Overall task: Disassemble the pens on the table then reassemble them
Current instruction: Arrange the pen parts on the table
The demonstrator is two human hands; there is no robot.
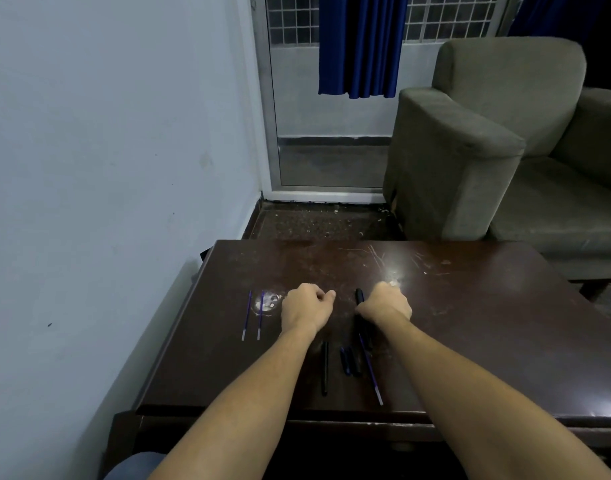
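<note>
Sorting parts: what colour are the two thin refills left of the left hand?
Purple-blue with pale near ends; the two refills show in the head view.

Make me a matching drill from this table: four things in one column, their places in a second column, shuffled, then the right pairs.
Things
1. two refills
2. single refill
3. black barrel
4. armchair

Places
A. beyond the table's far edge
B. lying slanted under the right forearm, near the front edge
C. side by side, left of the left hand
D. lying alone just below the left wrist

Pairs: 1-C, 2-B, 3-D, 4-A
</note>
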